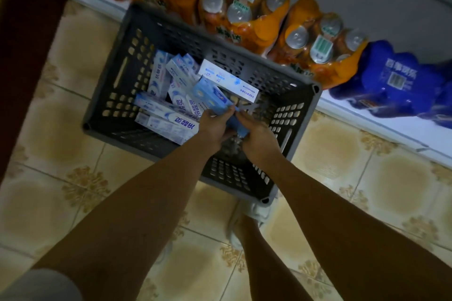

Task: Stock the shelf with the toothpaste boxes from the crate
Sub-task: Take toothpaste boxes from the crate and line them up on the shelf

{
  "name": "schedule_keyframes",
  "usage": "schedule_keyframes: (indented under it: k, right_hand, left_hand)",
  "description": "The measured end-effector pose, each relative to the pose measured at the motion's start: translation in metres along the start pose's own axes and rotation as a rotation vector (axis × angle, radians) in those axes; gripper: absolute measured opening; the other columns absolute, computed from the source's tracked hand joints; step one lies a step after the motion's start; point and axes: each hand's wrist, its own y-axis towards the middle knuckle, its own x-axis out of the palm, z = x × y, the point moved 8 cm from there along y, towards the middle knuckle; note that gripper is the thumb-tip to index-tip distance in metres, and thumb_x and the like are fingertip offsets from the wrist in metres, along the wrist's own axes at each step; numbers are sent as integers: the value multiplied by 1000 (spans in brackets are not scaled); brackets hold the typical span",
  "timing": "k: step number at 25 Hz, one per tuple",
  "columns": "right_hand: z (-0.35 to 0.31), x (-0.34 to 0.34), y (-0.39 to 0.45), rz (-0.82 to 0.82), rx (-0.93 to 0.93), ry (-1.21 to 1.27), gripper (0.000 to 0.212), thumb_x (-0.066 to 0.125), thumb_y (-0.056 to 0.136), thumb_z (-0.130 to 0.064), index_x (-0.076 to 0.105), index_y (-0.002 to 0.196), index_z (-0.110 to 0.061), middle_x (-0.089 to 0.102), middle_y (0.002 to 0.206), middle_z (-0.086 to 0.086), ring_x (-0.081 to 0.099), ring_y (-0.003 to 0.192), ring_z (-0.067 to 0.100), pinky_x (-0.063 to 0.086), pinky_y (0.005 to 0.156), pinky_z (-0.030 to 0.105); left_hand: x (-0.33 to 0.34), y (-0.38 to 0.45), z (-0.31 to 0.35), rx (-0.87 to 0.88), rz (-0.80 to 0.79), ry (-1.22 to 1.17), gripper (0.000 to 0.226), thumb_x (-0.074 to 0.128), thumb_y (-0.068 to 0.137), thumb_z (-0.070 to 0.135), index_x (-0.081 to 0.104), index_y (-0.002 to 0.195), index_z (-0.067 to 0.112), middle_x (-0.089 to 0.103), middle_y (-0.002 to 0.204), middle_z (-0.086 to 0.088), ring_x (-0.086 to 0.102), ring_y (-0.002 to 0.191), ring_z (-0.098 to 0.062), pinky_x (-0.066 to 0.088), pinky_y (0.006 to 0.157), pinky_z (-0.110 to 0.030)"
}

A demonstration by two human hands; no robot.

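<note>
Toothpaste boxes (pixel 168 107) lie jumbled in grey crate (pixel 288 110) on tiled floor. I see both hands pinching one light-blue box (pixel 210 98) above crate: left hand (pixel 214 127) near middle, right hand (pixel 256 134) at near end. Risk: shared grip slips during lift, box drops back, or pile shifts.

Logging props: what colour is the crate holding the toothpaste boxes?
Dark grey crate, perforated walls; head view.
</note>
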Motion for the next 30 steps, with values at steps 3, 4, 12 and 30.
schedule_keyframes:
  k: [3, 4, 12, 30]
  right_hand:
    - [-40, -47, -37, 20, 32, 55, 56, 47, 94, -3, 47, 144, -28, 57, 137, 5, 62, 98, 24, 49, 65, 23]
    - [-51, -63, -46, 32, 90, 136, 47, 46, 96, -8, 53, 139, -27, 60, 132, 7, 62, 95, 22, 47, 61, 20]
    - [-143, -142, -146, -160, 530, 1051, 39, 63, 94, -37, 56, 130, -25, 64, 124, 8, 67, 106, 25, 61, 74, 39]
    - [-412, -319, -312, -333, 42, 831, 40, 68, 91, -32, 55, 127, -21, 67, 125, 7, 71, 102, 25, 55, 87, 39]
  left_hand:
    - [-3, -65, 33, -35, -123, -19, 44, 68, 90, 14, 51, 129, 2, 62, 126, -17, 66, 106, -28, 60, 81, -42]
    - [-4, -86, 45, -49, -185, -30, 40, 65, 92, 11, 51, 128, 2, 62, 125, -18, 67, 105, -27, 59, 84, -41]
    - [-43, -267, 156, -118, -453, 38, 22, 52, 96, 0, 58, 117, 3, 66, 119, -15, 65, 113, -26, 55, 94, -35]
    - [-35, -546, 384, 107, -632, 275, 35, 35, 102, 36, 58, 115, 13, 68, 91, -7, 66, 78, -20, 55, 73, -35]
